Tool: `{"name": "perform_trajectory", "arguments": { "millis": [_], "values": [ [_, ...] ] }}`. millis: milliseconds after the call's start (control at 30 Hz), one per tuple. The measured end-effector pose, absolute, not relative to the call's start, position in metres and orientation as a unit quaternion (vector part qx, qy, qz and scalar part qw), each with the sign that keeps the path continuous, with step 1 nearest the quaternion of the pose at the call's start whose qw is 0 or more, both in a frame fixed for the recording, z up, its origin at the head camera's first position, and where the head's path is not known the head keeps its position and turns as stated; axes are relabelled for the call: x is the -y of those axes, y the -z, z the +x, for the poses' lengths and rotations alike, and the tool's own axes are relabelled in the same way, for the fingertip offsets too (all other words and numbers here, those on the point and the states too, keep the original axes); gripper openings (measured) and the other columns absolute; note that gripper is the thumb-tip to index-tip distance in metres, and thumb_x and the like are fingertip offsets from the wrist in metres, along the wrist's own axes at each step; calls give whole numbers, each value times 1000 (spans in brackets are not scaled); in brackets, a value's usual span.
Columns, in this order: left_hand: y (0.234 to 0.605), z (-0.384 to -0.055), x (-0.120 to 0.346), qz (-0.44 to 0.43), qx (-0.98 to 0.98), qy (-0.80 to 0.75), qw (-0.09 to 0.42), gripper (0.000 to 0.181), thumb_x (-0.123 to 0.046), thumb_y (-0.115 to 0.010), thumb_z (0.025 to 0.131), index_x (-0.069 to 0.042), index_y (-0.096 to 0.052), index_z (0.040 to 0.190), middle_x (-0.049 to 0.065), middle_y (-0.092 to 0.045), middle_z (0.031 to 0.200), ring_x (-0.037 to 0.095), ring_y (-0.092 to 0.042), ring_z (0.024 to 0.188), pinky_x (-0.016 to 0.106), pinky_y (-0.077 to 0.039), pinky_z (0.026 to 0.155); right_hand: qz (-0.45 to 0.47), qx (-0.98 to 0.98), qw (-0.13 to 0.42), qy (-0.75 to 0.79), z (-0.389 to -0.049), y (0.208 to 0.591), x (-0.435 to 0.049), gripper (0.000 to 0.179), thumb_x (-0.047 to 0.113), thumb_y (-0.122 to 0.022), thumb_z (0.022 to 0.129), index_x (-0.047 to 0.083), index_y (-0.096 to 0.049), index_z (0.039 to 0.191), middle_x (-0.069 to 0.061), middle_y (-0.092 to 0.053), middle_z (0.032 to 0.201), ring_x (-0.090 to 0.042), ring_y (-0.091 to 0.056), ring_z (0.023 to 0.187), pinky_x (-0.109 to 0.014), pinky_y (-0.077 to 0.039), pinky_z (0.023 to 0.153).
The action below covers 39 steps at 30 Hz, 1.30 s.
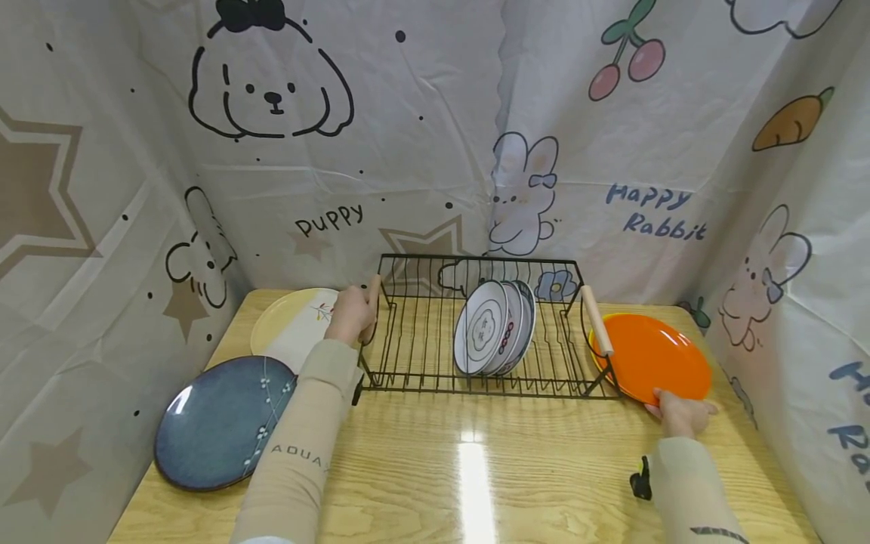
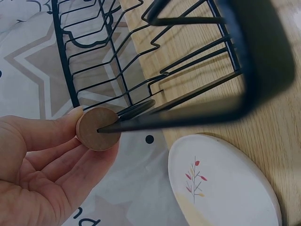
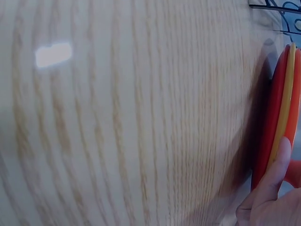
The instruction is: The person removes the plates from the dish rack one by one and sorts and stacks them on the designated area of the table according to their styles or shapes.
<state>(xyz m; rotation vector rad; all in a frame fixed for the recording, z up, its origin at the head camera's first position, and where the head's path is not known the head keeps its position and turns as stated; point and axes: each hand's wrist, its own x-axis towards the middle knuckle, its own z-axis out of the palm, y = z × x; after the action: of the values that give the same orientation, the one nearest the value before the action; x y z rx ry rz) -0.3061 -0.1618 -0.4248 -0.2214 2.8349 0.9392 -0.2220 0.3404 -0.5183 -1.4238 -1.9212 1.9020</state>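
Observation:
My left hand (image 1: 350,316) grips the wooden handle (image 2: 99,129) at the left end of a black wire dish rack (image 1: 421,391). Thumb and fingers curl round that handle in the left wrist view. Several white patterned dishes (image 1: 484,332) stand on edge in the rack's middle. At right, my right hand (image 1: 683,417) holds the near rim of stacked plates, with an orange plate (image 1: 652,359) on top. Yellow (image 3: 285,101) and red plate (image 3: 273,117) edges show below it in the right wrist view. Part of the right hand's grip is hidden.
Left of the rack lies a cream and white plate (image 1: 288,321) with a sprig pattern. A dark blue oval plate (image 1: 217,423) rests nearer, beside the left forearm. The wooden table (image 1: 544,468) is bordered by a printed cloth (image 1: 421,151) at the back and sides.

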Motion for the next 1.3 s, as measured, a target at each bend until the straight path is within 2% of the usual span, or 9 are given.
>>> {"name": "perform_trajectory", "arguments": {
  "millis": [133, 400, 500, 567, 633, 733, 867, 1067, 1300],
  "values": [
    [425, -306, 162, -70, -944, -315, 72, 50, -13, -42, 97, -2, -60, 52, 17, -59, 51, 25, -54, 40, 31, -46, 53, -460, 626, 33, -629, -221, 519, -340, 98, 2, -58, 84, 9, 21, 141, -24, -17, 142, -3, -59, 48, -18, -51, 59],
    [425, -306, 163, -68, -947, -308, 69, 47, -15, -40, 98, 4, -65, 62, 13, -56, 46, 24, -54, 40, 32, -46, 53, -443, 679, 17, -585, -219, 520, -341, 95, 13, -61, 84, 4, 14, 141, -32, -17, 141, -8, -58, 50, -20, -51, 57],
    [426, -306, 163, -62, -948, -306, 67, 51, -17, -39, 99, 4, -65, 60, 12, -55, 43, 23, -53, 38, 32, -47, 54, -430, 739, 3, -519, -217, 517, -341, 93, 22, -60, 84, -4, 10, 140, -35, -12, 139, -25, -56, 75, -31, -52, 68],
    [426, -305, 163, -61, -946, -310, 67, 54, -19, -38, 99, 4, -65, 59, 11, -55, 43, 22, -52, 37, 32, -47, 54, -413, 781, -4, -468, -218, 514, -341, 90, 24, -56, 84, -11, 8, 138, -38, -8, 136, -38, -44, 95, -42, -47, 80],
    [426, -305, 164, -62, -944, -316, 68, 59, -24, -35, 100, 5, -64, 58, 12, -54, 43, 23, -52, 37, 33, -47, 52, -398, 814, -3, -423, -220, 509, -341, 87, 24, -50, 83, -15, 7, 137, -39, -7, 134, -47, -31, 106, -52, -38, 88],
    [425, -306, 164, -66, -942, -322, 69, 60, -25, -35, 100, 3, -63, 55, 13, -54, 43, 24, -52, 37, 32, -46, 50, -379, 838, 15, -393, -227, 500, -341, 79, 21, -43, 83, -14, 2, 137, -40, -8, 134, -53, -22, 117, -58, -30, 93],
    [425, -307, 164, -70, -941, -323, 71, 54, -18, -40, 98, -2, -60, 50, 12, -54, 43, 24, -53, 38, 31, -46, 50, -346, 853, 52, -387, -239, 482, -339, 71, 18, -45, 86, -8, -7, 141, -38, -10, 137, -52, -20, 122, -59, -26, 97],
    [425, -305, 164, -71, -938, -332, 67, 56, -20, -40, 99, -4, -58, 48, 14, -56, 45, 26, -54, 40, 33, -47, 56, -282, 865, 136, -392, -255, 444, -320, 62, 13, -49, 86, 0, -23, 141, -30, -19, 141, -45, -20, 128, -54, -21, 102],
    [426, -304, 165, -71, -931, -351, 68, 74, -44, -25, 98, -2, -58, 47, 15, -54, 44, 25, -51, 36, 34, -46, 47, -199, 867, 193, -414, -259, 397, -282, 62, 12, -54, 87, 3, -25, 141, -23, -22, 143, -40, -23, 129, -51, -24, 103]
  ]
}}
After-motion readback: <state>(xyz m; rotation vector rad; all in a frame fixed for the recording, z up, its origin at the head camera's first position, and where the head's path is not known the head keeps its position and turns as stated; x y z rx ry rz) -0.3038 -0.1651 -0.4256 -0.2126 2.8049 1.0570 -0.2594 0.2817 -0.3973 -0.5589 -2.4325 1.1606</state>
